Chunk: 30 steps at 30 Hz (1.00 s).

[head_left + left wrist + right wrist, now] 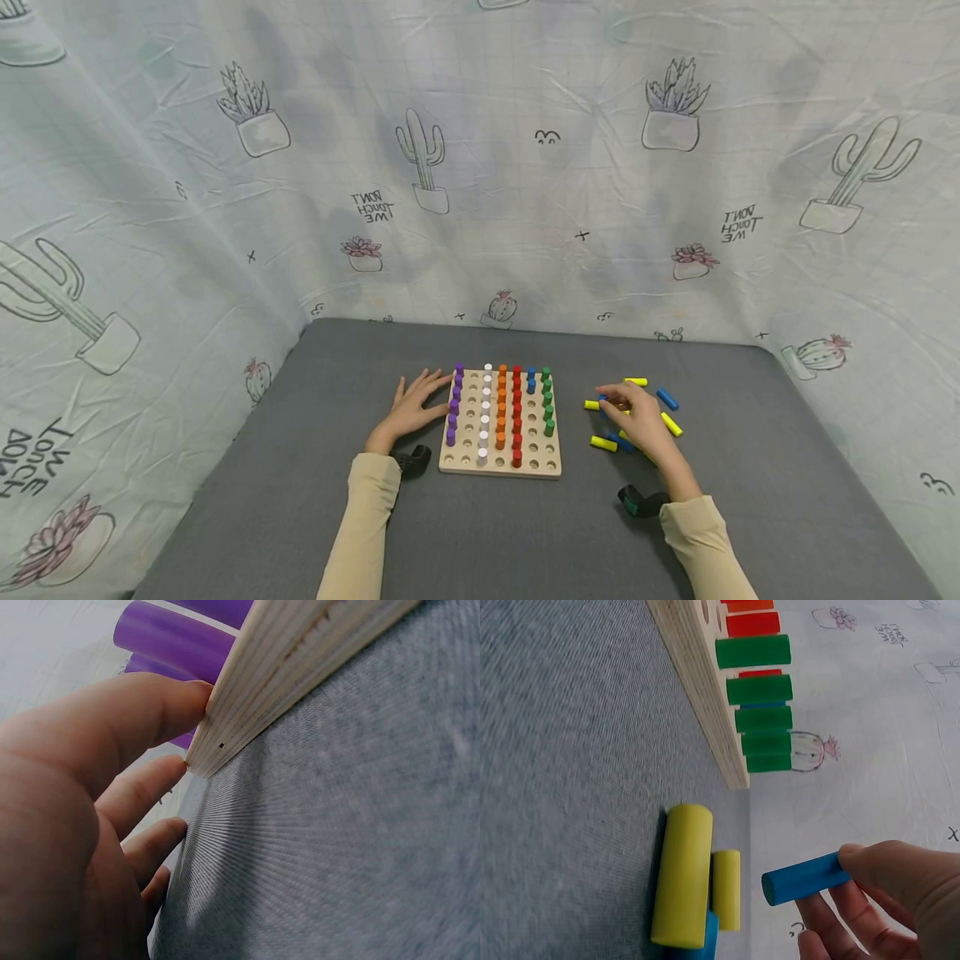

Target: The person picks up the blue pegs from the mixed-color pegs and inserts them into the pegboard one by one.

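Note:
A wooden pegboard (465,468) lies on the grey table with columns of upright pegs in purple, white, orange, red, blue and green; some holes are bare. At its left edge is my left hand (408,410), fingers extended, the thumb and a fingertip touching the board's side beside the purple pegs (172,637). To the right of the board, my right hand (641,417) pinches a blue peg (802,880) between thumb and fingers, held above the cloth. Loose yellow pegs (682,874) and blue pegs (667,399) lie around and under that hand.
Black wrist devices sit at each wrist, the left one (414,461) near the board's front left corner, the right one (642,502) below the loose pegs. A patterned cloth (480,167) hangs behind the table (495,542) and along both sides.

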{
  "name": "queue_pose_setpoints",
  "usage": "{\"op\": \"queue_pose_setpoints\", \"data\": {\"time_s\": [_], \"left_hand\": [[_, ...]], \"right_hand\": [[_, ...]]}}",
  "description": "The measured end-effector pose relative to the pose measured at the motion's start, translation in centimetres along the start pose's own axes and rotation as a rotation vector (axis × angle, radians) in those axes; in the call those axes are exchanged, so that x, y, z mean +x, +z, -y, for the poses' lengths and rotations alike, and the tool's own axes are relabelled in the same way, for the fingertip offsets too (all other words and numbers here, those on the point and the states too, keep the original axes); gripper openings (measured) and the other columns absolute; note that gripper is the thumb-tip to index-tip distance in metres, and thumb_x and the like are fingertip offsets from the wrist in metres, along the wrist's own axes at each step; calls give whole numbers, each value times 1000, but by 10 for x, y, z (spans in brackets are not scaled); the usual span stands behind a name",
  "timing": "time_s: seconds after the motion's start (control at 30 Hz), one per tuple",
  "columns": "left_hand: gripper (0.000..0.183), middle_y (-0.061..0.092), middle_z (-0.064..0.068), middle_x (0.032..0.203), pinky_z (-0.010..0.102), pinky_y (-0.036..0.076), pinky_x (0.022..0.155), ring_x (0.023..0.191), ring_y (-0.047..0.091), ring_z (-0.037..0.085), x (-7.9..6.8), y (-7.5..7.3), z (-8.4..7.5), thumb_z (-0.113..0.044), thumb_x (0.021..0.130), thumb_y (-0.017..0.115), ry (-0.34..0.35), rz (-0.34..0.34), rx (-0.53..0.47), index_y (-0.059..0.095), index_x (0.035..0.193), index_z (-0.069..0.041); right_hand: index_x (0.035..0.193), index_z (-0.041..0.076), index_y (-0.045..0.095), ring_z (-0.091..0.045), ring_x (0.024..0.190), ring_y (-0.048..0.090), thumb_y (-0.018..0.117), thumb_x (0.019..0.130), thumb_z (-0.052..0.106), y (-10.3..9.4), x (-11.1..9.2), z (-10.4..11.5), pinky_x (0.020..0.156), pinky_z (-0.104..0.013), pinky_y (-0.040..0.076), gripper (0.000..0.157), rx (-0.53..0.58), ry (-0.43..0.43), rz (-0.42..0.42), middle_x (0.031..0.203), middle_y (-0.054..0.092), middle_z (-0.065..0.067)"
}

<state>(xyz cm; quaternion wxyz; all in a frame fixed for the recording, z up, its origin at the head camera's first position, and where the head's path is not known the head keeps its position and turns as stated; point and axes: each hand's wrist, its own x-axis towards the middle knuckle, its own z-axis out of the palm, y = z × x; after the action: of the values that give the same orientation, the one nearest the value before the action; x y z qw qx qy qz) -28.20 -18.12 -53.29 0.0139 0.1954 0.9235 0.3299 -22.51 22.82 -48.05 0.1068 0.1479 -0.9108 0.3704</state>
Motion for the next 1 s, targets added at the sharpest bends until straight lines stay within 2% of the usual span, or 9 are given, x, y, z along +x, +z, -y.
{"op": "queue_pose_setpoints", "data": {"time_s": [0.2,0.43,1.0], "left_hand": [[64,28,9,151,56,-12,111,143,11,30,0,-1,0,-47,87,58,-10,4,4,39,143,-24],[63,27,9,151,56,-13,110,143,11,30,-1,-2,-1,-45,87,59,-16,10,3,39,143,-23],[62,27,9,152,57,-12,110,143,11,30,-3,-4,-6,-43,88,58,-8,14,16,38,143,-22]], "right_hand": [[112,3,65,-24,87,62,63,89,13,5,3,6,71,-32,54,25,35,0,-6,97,61,-8],[113,3,65,-22,86,60,61,90,14,12,9,10,72,-34,54,26,29,-28,-12,99,60,-10],[106,7,66,-19,85,61,64,88,17,23,23,26,73,-35,54,21,61,-29,-11,98,61,-7]]}}
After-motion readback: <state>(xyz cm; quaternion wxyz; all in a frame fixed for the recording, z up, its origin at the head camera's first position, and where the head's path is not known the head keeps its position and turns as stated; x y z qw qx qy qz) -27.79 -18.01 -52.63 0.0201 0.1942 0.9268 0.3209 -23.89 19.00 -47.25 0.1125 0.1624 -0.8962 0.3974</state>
